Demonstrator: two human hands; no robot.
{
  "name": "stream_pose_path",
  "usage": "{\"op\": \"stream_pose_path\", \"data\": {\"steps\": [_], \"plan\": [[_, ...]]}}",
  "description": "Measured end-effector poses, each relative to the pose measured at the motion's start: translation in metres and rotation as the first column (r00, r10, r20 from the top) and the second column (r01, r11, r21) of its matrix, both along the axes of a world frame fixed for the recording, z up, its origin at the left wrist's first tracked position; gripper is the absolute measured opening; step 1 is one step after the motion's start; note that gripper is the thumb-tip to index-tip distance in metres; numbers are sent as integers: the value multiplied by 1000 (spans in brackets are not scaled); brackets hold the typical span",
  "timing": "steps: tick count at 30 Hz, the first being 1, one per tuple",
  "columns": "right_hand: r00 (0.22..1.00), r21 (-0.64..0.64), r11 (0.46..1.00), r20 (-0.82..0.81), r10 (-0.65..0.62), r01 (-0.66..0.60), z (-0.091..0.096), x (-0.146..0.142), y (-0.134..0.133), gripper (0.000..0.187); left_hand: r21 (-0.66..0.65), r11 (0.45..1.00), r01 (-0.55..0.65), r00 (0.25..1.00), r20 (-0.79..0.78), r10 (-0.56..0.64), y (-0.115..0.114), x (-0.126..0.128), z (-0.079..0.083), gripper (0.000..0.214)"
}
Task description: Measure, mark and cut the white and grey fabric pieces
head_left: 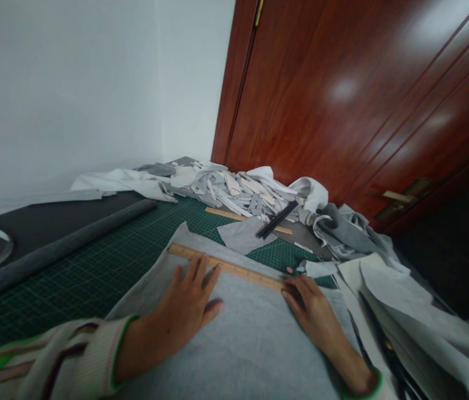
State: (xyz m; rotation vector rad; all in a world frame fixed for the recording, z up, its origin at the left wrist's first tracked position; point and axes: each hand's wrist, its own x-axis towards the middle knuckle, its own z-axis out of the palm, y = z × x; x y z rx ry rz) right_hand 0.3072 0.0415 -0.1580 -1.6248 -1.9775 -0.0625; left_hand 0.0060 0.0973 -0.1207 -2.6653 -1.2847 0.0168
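A light grey piece of fabric (242, 333) lies spread over the green cutting mat (67, 294). Across its far part runs a wooden ruler (251, 273), sloping down to the right. My left hand (190, 300) lies flat with fingers spread, its fingertips pressing on the ruler left of its middle and the palm over the fabric. At the ruler's right end, my right hand (311, 308) has its fingers drawn together around the tip, thumb on the near side.
A heap of fabric scraps (242, 189) lies against the wall and door (321, 100). Nearby are a second wooden ruler (226, 213) and a black bar (278, 219). A grey fabric roll (63, 244) lies left; pattern pieces (404, 294) are stacked right.
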Motion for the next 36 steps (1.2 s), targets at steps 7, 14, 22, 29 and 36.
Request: {"op": "stream_pose_path", "data": {"steps": [7, 14, 22, 29, 36], "plan": [[1000, 7, 1000, 19, -18, 18, 1, -2, 0, 11, -39, 999, 5, 1000, 22, -4, 5, 1, 4, 59], [999, -15, 999, 27, -35, 36, 2, -2, -1, 11, 6, 999, 49, 996, 78, -49, 7, -1, 1, 57], [998, 1, 999, 47, -34, 33, -2, 1, -1, 11, 12, 998, 60, 994, 96, -60, 11, -2, -4, 58], [996, 36, 999, 89, -19, 15, -6, 2, 1, 22, 19, 995, 97, 986, 134, -99, 20, -6, -11, 58], [985, 47, 998, 168, -45, 38, -11, 7, 2, 38, 69, 978, 195, 950, 234, -206, 39, -10, -20, 56]]}}
